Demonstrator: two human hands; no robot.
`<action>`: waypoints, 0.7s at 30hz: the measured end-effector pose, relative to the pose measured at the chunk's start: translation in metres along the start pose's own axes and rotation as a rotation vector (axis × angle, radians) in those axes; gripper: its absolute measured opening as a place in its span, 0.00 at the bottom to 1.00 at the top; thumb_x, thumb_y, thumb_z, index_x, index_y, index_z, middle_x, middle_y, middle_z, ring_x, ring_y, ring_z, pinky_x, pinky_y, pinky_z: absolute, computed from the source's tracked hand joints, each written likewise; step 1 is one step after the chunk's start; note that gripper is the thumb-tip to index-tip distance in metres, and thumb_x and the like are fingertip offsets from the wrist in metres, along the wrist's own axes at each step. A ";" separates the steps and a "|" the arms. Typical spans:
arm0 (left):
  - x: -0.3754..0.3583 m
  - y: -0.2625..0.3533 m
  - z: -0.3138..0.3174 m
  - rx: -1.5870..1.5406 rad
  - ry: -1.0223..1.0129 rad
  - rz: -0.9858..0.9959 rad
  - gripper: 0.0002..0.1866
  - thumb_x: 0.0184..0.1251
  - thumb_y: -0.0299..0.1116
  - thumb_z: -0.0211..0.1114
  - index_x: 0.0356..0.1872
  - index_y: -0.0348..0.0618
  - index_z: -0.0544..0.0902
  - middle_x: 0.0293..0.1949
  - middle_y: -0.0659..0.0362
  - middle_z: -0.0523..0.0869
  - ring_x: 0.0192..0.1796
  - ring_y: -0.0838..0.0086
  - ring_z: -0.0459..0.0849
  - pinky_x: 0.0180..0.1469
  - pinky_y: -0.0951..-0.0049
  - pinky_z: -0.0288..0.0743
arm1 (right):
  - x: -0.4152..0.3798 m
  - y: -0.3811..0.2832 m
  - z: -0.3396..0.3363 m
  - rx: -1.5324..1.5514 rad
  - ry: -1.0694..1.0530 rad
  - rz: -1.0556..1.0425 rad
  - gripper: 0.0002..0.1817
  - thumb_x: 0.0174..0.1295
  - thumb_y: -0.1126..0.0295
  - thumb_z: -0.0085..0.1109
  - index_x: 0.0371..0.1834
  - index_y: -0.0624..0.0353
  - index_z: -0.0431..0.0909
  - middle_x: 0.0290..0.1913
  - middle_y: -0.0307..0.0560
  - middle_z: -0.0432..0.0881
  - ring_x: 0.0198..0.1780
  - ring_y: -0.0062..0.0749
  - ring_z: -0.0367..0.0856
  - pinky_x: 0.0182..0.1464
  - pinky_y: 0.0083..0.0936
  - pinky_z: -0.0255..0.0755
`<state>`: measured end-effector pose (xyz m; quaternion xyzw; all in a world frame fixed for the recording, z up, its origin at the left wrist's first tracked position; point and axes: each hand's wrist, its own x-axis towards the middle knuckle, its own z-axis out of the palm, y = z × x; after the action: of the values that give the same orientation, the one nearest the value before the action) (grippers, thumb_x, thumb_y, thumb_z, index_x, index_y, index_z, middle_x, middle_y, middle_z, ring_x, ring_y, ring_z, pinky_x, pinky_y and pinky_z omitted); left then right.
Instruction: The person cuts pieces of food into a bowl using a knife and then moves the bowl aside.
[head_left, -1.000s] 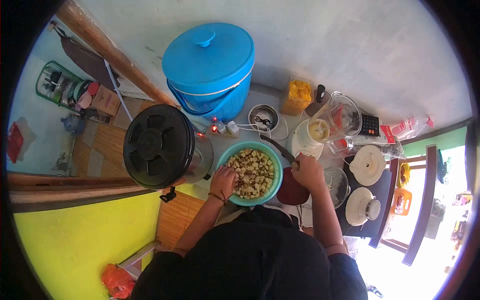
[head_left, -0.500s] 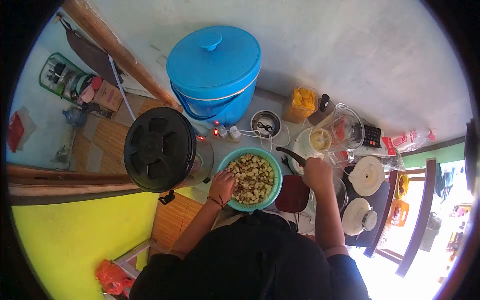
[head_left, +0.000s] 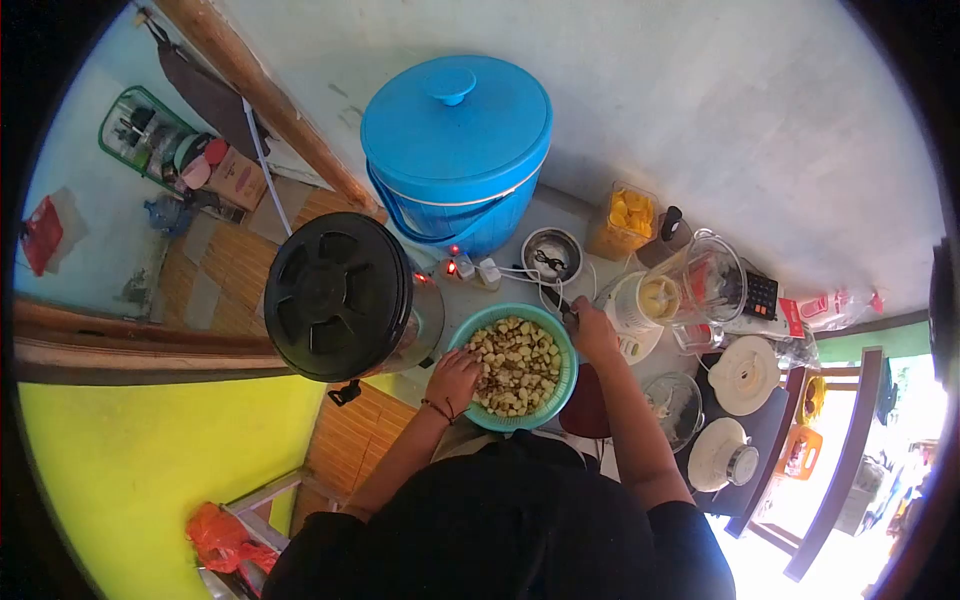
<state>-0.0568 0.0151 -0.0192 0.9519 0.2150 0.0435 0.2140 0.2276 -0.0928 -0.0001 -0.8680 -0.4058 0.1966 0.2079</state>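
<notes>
A round green plastic colander [head_left: 573, 372] stands on the counter before me, filled with pale diced pieces [head_left: 517, 365] flecked with brown. My left hand [head_left: 457, 380] grips its left rim, fingers lapping over the edge beside the cubes. Just beyond the colander's upper right side, my right hand [head_left: 595, 332] is closed around a dark, slender tool [head_left: 557, 300]. The tool's visible end points up and left, toward a small metal bowl [head_left: 551, 256]; what kind of tool it is I cannot tell. A dark red flat thing [head_left: 587, 405] lies partly under my right forearm.
A big blue lidded bucket [head_left: 455, 150] stands at the back. Left of the colander is a clear container with a black lid [head_left: 340, 297]. Plugs and cords [head_left: 480, 270] lie behind. At right are a blender [head_left: 640, 305], a glass bowl [head_left: 672, 408] and a calculator [head_left: 760, 294].
My right hand has come left and slightly up, closer to the colander, with the dark tool in it. My left hand stays on the rim. The whole view has shifted slightly.
</notes>
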 end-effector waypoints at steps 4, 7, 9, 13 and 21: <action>-0.001 0.000 0.001 -0.004 0.031 0.011 0.10 0.61 0.28 0.60 0.43 0.43 0.83 0.54 0.54 0.81 0.64 0.59 0.74 0.69 0.55 0.63 | 0.019 0.006 0.006 0.174 -0.047 0.028 0.12 0.57 0.68 0.63 0.42 0.59 0.77 0.36 0.61 0.84 0.41 0.55 0.84 0.43 0.42 0.76; -0.001 -0.002 0.005 0.016 0.034 0.030 0.10 0.61 0.28 0.60 0.42 0.43 0.84 0.53 0.54 0.82 0.62 0.60 0.75 0.69 0.55 0.62 | 0.031 0.019 0.023 0.209 -0.052 0.008 0.14 0.57 0.66 0.64 0.43 0.59 0.79 0.37 0.58 0.85 0.40 0.48 0.85 0.44 0.37 0.77; -0.002 0.000 0.003 0.051 0.020 0.047 0.10 0.60 0.28 0.60 0.41 0.43 0.84 0.52 0.54 0.82 0.62 0.60 0.76 0.69 0.55 0.62 | 0.036 0.026 0.036 0.275 -0.027 -0.008 0.13 0.56 0.66 0.65 0.42 0.59 0.80 0.38 0.56 0.86 0.41 0.44 0.86 0.45 0.36 0.78; -0.003 0.000 0.002 0.021 0.044 0.053 0.10 0.59 0.27 0.60 0.41 0.44 0.84 0.52 0.54 0.82 0.61 0.61 0.76 0.69 0.54 0.62 | 0.035 0.031 0.045 0.278 -0.064 0.084 0.12 0.54 0.67 0.66 0.40 0.60 0.82 0.39 0.53 0.86 0.42 0.39 0.86 0.48 0.34 0.78; 0.002 -0.007 0.005 -0.023 0.082 0.064 0.07 0.58 0.27 0.61 0.37 0.45 0.84 0.48 0.57 0.85 0.57 0.64 0.79 0.68 0.56 0.62 | 0.013 0.031 0.048 0.429 -0.049 0.184 0.15 0.62 0.67 0.57 0.49 0.60 0.82 0.42 0.53 0.86 0.44 0.40 0.85 0.50 0.31 0.75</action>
<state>-0.0567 0.0192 -0.0268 0.9532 0.1927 0.0916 0.2143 0.2300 -0.0909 -0.0589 -0.8322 -0.2789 0.3175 0.3591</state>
